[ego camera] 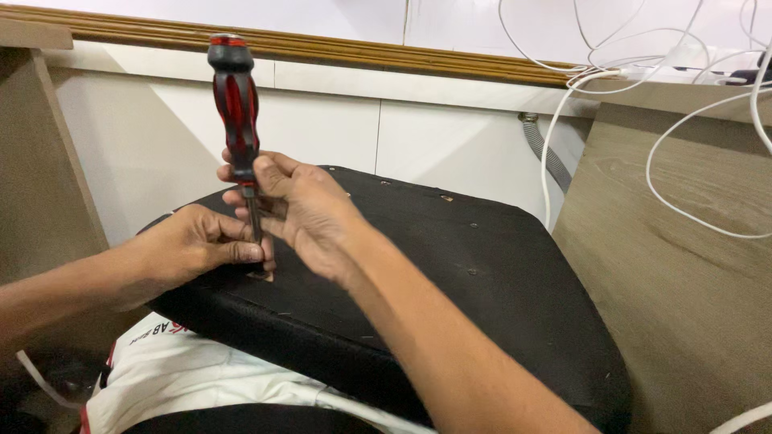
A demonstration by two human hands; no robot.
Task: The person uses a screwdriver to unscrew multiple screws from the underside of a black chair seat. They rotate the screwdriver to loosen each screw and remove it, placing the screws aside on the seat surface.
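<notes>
I hold one red-and-black screwdriver [239, 120] upright, my right hand [301, 213] grasping the bottom of its handle and the top of the shaft. My left hand [193, 245] pinches the shaft just above the tip, which meets a small cut-out [261, 276] in the one black seat base [450, 273] under both hands. To do this well, I judge the shaft should stay plumb, pressed straight down, left fingers steadying. Beyond my right hand I count about five small holes or fasteners; several white cables [643, 72] hang farther off.
</notes>
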